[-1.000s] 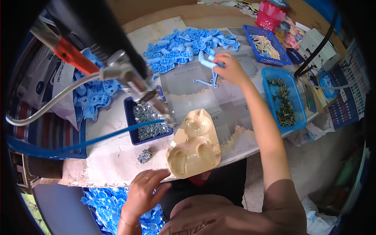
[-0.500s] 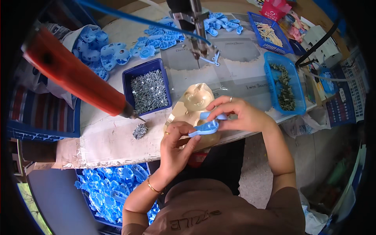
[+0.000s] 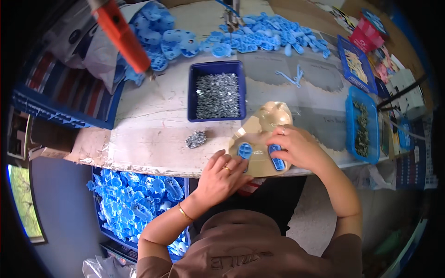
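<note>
We're apparently seating the seven-o'clock blue piece (image 3: 244,149) and five-o'clock blue piece (image 3: 278,162) in the tan mould (image 3: 260,155), left hand (image 3: 224,180) loosely open, right hand (image 3: 299,146) half-curled, grip unclear, even pressure likely needed next.

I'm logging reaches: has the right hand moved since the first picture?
Yes: the right hand has come from near the blue parts pile toward the person, to the beige mould.

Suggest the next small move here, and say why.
Probably press the right blue piece down into the mold with the right fingers: they cover its upper end, and this view can't show whether it sits flush. The left blue piece also lies in the mold, with the left fingers by its lower end.
</note>
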